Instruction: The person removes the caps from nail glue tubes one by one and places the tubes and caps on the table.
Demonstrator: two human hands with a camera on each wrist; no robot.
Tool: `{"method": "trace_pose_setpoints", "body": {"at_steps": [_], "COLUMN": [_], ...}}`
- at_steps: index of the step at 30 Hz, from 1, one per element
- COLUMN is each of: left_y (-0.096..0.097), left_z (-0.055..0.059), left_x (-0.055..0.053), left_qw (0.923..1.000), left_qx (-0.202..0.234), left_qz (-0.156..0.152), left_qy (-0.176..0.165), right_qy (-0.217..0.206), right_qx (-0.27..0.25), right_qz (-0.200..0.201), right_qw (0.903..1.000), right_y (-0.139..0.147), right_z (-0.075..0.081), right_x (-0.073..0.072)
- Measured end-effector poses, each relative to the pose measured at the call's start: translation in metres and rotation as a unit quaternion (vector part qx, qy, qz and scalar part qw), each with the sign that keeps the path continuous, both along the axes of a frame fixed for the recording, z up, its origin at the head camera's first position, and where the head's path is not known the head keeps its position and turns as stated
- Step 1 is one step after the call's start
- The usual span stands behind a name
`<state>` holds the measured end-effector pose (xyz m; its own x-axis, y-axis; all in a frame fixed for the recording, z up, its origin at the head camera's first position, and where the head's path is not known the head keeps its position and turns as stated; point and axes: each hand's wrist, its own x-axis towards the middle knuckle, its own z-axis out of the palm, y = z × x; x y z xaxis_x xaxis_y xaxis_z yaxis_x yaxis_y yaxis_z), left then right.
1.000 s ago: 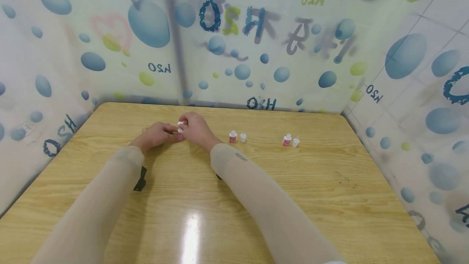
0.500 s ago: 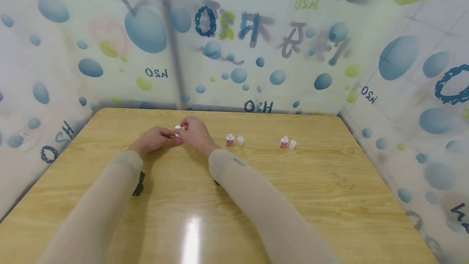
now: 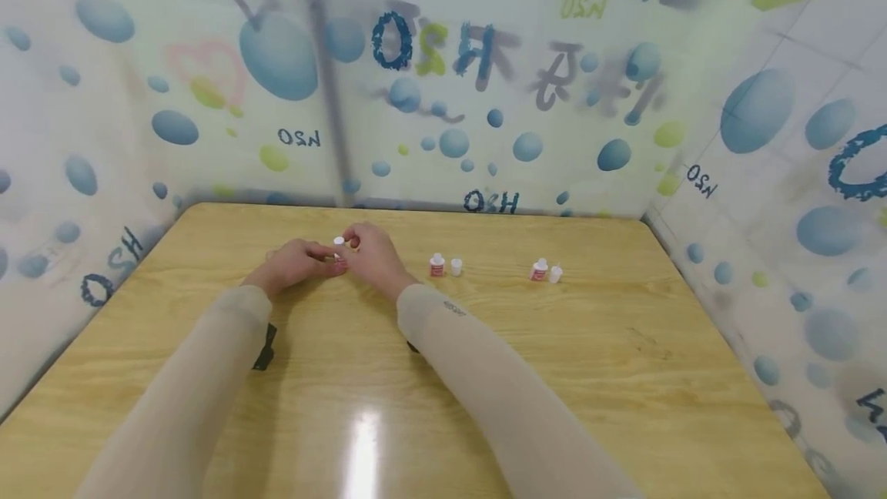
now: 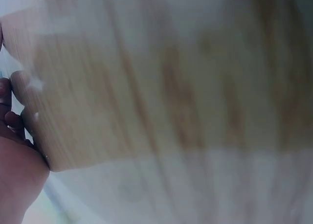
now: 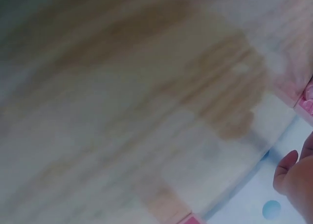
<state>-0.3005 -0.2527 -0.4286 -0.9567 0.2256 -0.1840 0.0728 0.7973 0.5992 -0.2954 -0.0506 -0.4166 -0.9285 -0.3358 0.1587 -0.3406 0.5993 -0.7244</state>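
Note:
A small white bottle (image 3: pixel 339 242) with a red label stands at the back left of the table, partly hidden by both hands. My left hand (image 3: pixel 291 262) grips its lower part from the left, thumb and fingers at the label. From the right, my right hand (image 3: pixel 376 255) has curled fingers at the white cap on top. In the left wrist view, part of the left hand (image 4: pixel 22 180) shows at the left edge, with the bottle out of sight. The right wrist view catches the right hand (image 5: pixel 298 182) at the right edge, near a pink-labelled box-like shape (image 5: pixel 305 102).
Right of the hands stands a second bottle (image 3: pixel 436 266) with a white cap (image 3: pixel 456 267) beside it. Farther right are a third bottle (image 3: pixel 539 270) and another white cap (image 3: pixel 556 275). Patterned walls enclose the wooden table (image 3: pixel 589 376) at the back and sides.
The right fingers have shifted slightly at the top of the bottle, and more of its white cap shows. The view has tilted a little. Both hands stay at the bottle.

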Motion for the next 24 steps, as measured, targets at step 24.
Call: {"method": "trace_pose_setpoints", "body": {"at_steps": [24], "left_y": [-0.0010], "left_z": [-0.0030], "left_x": [-0.0019], "left_qw": [0.9999], "left_qx": [0.011], "left_qz": [0.004], "left_qy": [0.010], "right_qy": [-0.002], "right_qx": [-0.053], "right_qz": [0.019], "right_qw": [0.9984], "right_y": [-0.0053], "right_z": [0.0015], "right_x": [0.0017]}}
